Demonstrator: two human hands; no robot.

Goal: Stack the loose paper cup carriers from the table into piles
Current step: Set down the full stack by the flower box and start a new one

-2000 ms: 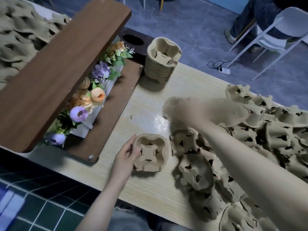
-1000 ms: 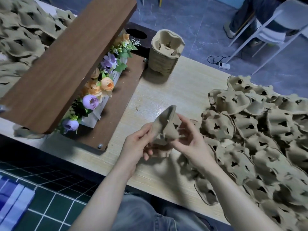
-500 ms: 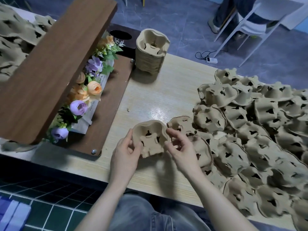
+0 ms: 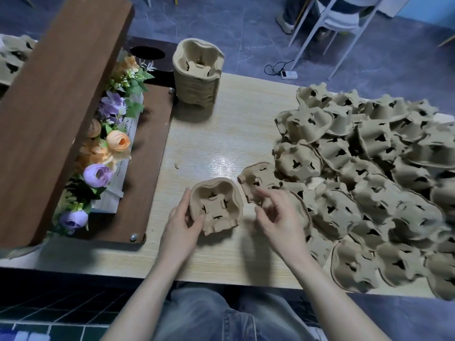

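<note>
A short pile of brown paper cup carriers (image 4: 218, 205) sits tilted on the wooden table (image 4: 229, 143) in front of me. My left hand (image 4: 183, 220) holds its left side, thumb on the rim. My right hand (image 4: 275, 215) hovers just right of it with loosely curled fingers, holding nothing, over a loose carrier (image 4: 258, 180). A big heap of loose carriers (image 4: 374, 183) covers the right half of the table. A tall finished pile (image 4: 197, 75) stands at the far edge.
A dark wooden planter with a slanted board (image 4: 56, 114) and artificial flowers (image 4: 110, 143) lines the left side. More carriers (image 4: 12, 55) lie beyond it. A white chair (image 4: 342, 18) and a person's legs are on the floor behind.
The carrier held in both hands has been set onto the small pile. My right hand has let go and moved right toward the heap. My left hand stays on the pile.
</note>
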